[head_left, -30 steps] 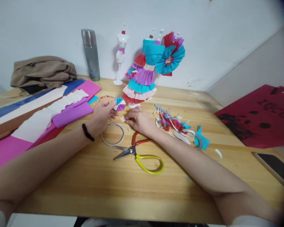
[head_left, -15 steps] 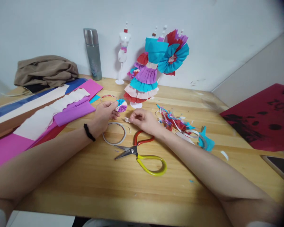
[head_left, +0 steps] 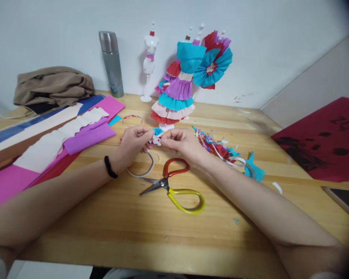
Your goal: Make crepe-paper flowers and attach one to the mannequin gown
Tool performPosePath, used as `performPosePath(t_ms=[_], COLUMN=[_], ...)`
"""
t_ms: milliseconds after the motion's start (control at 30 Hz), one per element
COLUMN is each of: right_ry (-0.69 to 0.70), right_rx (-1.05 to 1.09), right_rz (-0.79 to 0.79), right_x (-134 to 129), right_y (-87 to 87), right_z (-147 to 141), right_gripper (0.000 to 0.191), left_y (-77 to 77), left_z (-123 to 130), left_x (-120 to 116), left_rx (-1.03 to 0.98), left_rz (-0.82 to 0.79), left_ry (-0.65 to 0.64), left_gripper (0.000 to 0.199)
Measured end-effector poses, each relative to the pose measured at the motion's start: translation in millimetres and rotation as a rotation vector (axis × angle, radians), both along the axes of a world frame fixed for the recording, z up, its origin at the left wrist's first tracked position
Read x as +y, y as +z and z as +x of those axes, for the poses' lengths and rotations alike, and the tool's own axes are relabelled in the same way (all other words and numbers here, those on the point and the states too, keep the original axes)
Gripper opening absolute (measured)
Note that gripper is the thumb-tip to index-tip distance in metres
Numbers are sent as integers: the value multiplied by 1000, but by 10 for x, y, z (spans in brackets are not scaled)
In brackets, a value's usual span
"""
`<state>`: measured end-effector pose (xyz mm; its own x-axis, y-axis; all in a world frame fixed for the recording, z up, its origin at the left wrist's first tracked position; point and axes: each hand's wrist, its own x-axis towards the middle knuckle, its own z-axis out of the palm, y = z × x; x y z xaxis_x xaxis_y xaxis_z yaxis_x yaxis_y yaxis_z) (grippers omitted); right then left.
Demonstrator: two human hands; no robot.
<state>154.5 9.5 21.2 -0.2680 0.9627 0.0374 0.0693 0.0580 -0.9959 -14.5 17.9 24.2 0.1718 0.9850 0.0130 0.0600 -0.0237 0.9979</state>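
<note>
Between the fingertips of my left hand (head_left: 134, 145) is a small pleated paper rosette (head_left: 157, 131) in blue and purple, partly hidden. My right hand (head_left: 182, 144) pinches a small pale paper piece (head_left: 156, 140), held against the front of the rosette. Just below my hands lies a roll of white tape (head_left: 153, 166), partly covered by my left hand. Open-bladed scissors (head_left: 163, 183) with one red and one yellow handle rest on the table nearer to me.
Behind my hands stand a mannequin in a ruffled paper dress (head_left: 178, 91), a bare mannequin (head_left: 149, 66) and a flask (head_left: 112, 64). Coloured crepe paper (head_left: 87, 133) lies left, below a brown cloth (head_left: 55, 86). Paper scraps (head_left: 218, 149), a red bag (head_left: 322, 143) and a phone (head_left: 344, 199) are right.
My left hand has shifted slightly right with the rosette. The right hand has come up to it, bringing the pale piece from beside the rosette to its front.
</note>
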Motion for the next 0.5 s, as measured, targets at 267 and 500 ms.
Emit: performPosePath(t_ms=[267,500], right_ry=[-91,-113], right_rx=[-5,-27], right_rz=[-40,-16], right_x=[15,40], right_y=[-9,-60], right_z=[0,11], right_gripper=[29,33], left_y=[-59,-66], left_z=[-1,2], left_x=[-7,-24], left_rx=[-10,-64], left_rz=[-15,-54], left_ry=[-41,-64], left_gripper=[26,25])
